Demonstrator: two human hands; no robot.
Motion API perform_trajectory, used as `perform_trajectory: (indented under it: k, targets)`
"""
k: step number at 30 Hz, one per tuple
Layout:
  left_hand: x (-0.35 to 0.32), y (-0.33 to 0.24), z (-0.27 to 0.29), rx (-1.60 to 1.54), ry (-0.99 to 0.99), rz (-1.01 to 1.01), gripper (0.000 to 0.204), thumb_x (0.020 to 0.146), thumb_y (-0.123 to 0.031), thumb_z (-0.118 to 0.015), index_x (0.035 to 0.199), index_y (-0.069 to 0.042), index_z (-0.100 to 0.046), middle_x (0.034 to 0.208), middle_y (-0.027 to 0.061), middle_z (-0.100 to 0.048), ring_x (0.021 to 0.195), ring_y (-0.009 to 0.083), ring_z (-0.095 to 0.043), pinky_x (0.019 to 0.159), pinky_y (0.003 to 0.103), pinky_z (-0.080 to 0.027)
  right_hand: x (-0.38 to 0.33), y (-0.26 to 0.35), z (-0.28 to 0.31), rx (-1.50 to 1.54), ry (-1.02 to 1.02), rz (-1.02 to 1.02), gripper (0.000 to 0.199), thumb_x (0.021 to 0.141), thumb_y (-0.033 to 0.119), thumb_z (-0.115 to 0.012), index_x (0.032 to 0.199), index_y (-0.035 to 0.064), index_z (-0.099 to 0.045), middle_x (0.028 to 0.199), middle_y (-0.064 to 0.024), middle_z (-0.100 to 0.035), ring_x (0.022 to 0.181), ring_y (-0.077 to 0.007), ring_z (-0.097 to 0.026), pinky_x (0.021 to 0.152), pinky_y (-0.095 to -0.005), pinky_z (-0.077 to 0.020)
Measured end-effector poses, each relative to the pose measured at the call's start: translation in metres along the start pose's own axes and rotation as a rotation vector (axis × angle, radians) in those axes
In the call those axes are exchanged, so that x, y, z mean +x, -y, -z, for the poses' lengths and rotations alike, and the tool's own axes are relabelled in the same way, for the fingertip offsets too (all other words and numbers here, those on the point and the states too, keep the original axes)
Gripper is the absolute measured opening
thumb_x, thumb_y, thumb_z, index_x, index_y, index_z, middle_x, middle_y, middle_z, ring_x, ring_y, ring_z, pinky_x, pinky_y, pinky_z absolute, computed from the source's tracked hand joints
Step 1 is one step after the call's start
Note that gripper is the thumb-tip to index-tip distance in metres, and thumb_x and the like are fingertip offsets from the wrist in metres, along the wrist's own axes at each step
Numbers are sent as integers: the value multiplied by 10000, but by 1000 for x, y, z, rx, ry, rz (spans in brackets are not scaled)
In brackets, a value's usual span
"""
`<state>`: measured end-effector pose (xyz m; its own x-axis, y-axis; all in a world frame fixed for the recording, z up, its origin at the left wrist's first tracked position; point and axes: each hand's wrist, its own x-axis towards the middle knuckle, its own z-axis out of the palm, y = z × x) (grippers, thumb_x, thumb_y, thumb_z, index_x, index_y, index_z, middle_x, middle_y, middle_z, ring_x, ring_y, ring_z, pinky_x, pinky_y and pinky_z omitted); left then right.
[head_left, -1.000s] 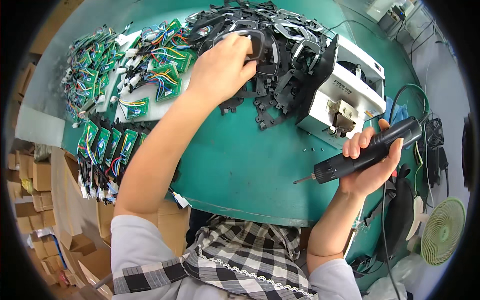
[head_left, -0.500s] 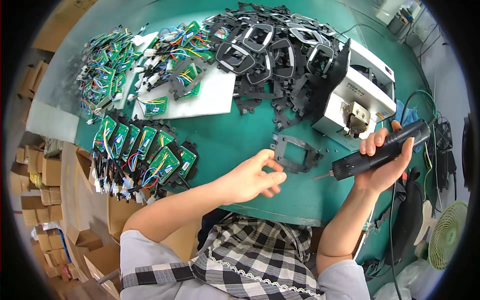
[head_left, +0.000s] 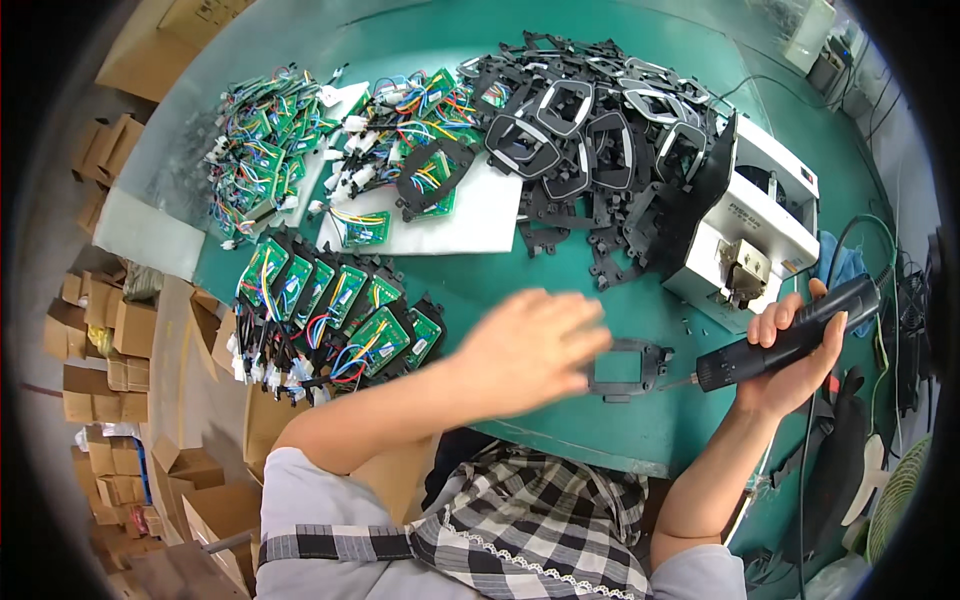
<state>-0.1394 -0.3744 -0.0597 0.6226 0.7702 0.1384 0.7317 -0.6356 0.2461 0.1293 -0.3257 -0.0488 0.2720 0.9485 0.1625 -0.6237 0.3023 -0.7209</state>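
Note:
My right hand (head_left: pixel 790 345) is wrapped round a black electric screwdriver (head_left: pixel 790 335), its thin bit pointing left. Just off the bit's tip, a black plastic frame (head_left: pixel 655 366) with a square opening lies on the green table. My left hand (head_left: pixel 535 345) hovers at the frame's left side, smeared by motion, fingers stretched out and nothing visible in them. Left of it, several green circuit boards (head_left: pixel 380 340) with coloured wires sit on black frames in a row. Another black frame (head_left: pixel 420 205) rests over boards on a white foam sheet (head_left: pixel 485 225).
A heap of black frames (head_left: pixel 570 150), some grey-rimmed, covers the table's far middle. Right of it stands a white boxy machine (head_left: pixel 755 215) with a metal block in front. Wired boards (head_left: pixel 265 150) pile at the far left. Cardboard boxes (head_left: pixel 110 380) and a green fan (head_left: pixel 900 490) flank the table.
My left hand has come off the frame's left edge and moved up, its fingers straightening. The frame lies squarer to me. My view has shifted left; my right hand still grips the screwdriver.

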Motion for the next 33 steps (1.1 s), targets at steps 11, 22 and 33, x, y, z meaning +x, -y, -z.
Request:
perform_trajectory:
  k: [11,22,33]
  targets:
    - [17,110,79,441,-20,753,577,727,-317,-727,1222,-139,-490,1131,105,-593,896,329,-654,754,426,-527,1,-1,-4,38,-35,-3,444,995,428,-388,1193,41,-478,684,-76,-503,486,-153,-474,459,-287,-405]
    - [61,245,84,433,-429,740,832,637,-272,-799,1360,-70,-440,1358,187,-483,1220,346,-498,1026,399,-410,3,-1,-6,42,-85,-36,413,997,412,-396,1177,46,-468,661,-67,-491,484,-148,-486,458,-295,-423]
    - [49,205,98,270,-10,704,541,717,-270,-761,1212,-115,-607,1141,153,-643,1069,316,-606,886,412,-476,2,0,-6,66,-83,-67,392,989,409,-425,1161,58,-450,651,-61,-493,484,-158,-503,467,-312,-452]
